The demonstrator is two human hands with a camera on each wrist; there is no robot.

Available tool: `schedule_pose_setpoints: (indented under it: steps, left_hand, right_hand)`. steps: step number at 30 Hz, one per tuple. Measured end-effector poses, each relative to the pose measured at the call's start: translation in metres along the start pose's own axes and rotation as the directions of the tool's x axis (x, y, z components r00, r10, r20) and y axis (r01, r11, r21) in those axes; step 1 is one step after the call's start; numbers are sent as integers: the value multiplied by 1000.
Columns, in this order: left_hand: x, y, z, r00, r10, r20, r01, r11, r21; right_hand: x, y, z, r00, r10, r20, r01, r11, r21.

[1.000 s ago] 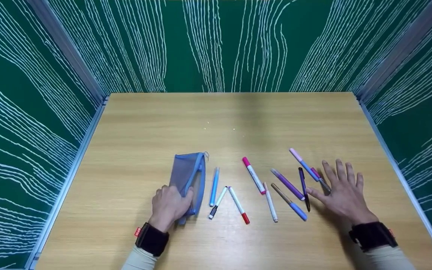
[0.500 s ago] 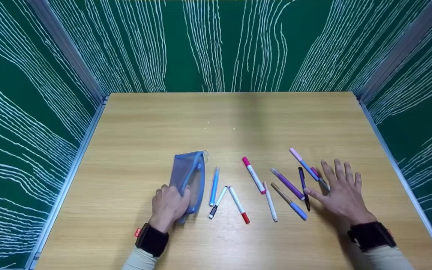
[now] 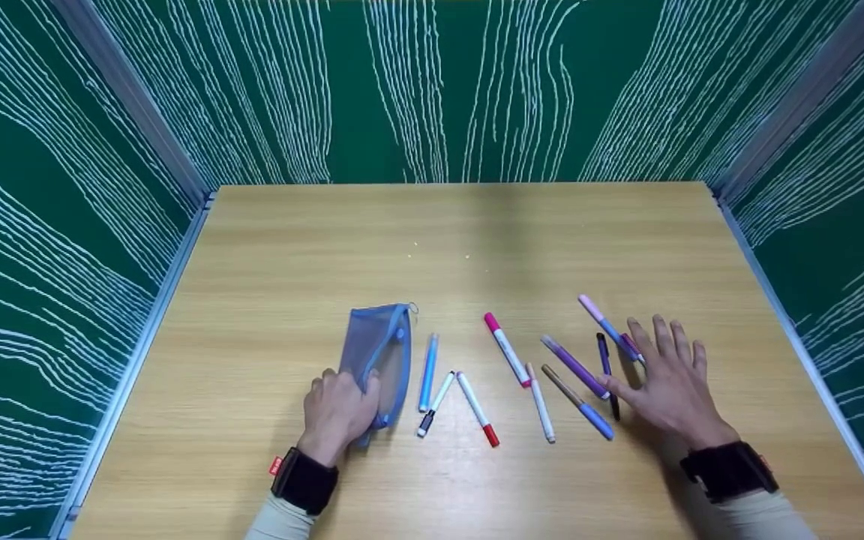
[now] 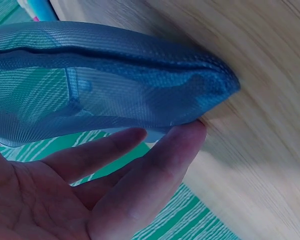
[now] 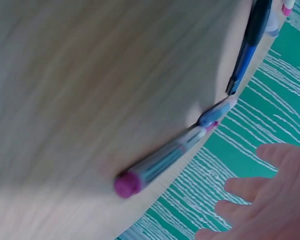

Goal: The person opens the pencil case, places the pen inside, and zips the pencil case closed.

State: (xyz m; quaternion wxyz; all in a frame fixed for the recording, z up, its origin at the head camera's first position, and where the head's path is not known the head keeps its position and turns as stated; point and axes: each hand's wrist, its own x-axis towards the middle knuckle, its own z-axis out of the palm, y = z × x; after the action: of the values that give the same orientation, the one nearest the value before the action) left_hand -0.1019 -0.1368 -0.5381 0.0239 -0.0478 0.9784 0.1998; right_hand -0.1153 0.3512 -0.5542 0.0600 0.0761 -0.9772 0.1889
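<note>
A blue mesh zip pouch (image 3: 372, 337) lies left of centre in the head view, its zipped opening towards the pens. My left hand (image 3: 340, 411) holds its near part, with the thumb at the opening side; in the left wrist view the fingertips (image 4: 187, 132) meet the pouch's lower edge (image 4: 155, 90). My right hand (image 3: 672, 390) hovers with spread fingers over the right-hand pens, gripping nothing. Near its thumb lie a dark pen (image 3: 604, 356) and a purple marker (image 3: 574, 366). A pink-ended pen (image 3: 630, 345) is partly hidden by its fingers, beside a lilac-and-blue marker (image 3: 603, 319).
Between the hands lie a blue marker (image 3: 429, 375), a black-capped marker (image 3: 436, 405), a red-capped marker (image 3: 478, 411), a pink marker (image 3: 508, 349), a pale pen (image 3: 541, 403) and a gold-and-blue pen (image 3: 578, 403). Green walls (image 3: 462, 90) enclose the wooden table (image 3: 327, 240).
My right hand has shifted slightly left, towards the purple marker and the dark pen. My left hand stays at the pouch, with little visible movement.
</note>
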Motion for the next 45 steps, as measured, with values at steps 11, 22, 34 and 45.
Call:
schedule_pose_setpoints:
  steps: [11,22,34,45]
  left_hand:
    - [0,0,2,1000,2,-26,-1,1000,13]
    - [-1,1,1,1000,-2,-12,2,1000,15]
    - [-3,0,3,999,16,-41,-16,1000,2]
    - [-5,1,4,997,26,-72,-26,1000,-4]
  right_hand:
    - [4,-26,9,999,-27,-18,28,999,35]
    - [7,-56,17,997,-64,-35,66,996,52]
    - [13,-96,27,991,-122,-47,125,988,89]
    - [18,-127,38,985,-167,-52,170,982,77]
